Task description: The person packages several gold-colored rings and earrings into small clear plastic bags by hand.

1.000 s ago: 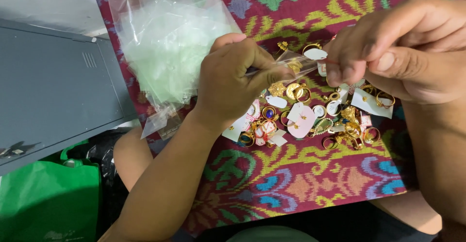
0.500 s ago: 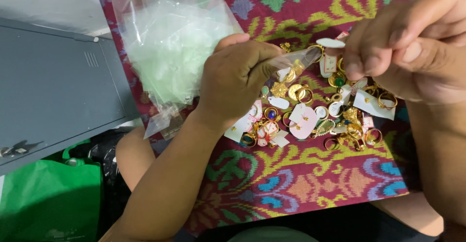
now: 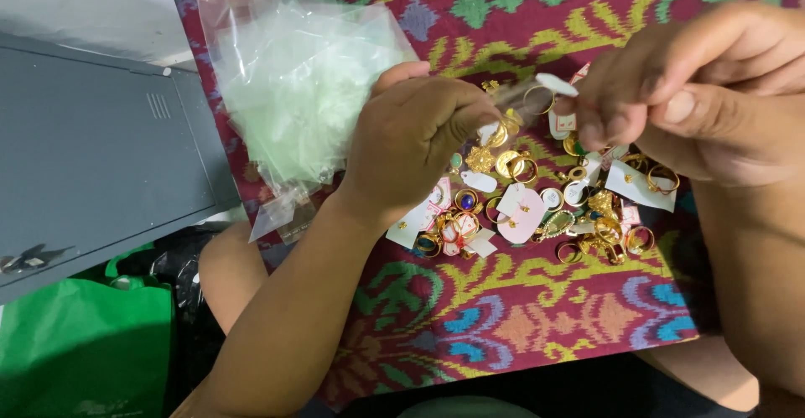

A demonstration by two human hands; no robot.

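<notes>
Item: small clear bag, pinched by your left hand; your right hand has lifted, fingertips now gripping its mouth above the rings.

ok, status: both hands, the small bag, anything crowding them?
Left hand pinches small clear plastic sleeve open. Right hand at its mouth with white oval tag. Heap of gold rings and tagged jewellery directly beneath; stack of clear bags beside left hand.

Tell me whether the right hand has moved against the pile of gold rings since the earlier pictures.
Yes. The right hand has lifted up and slightly right, away from the pile of gold rings on the patterned cloth.
</notes>
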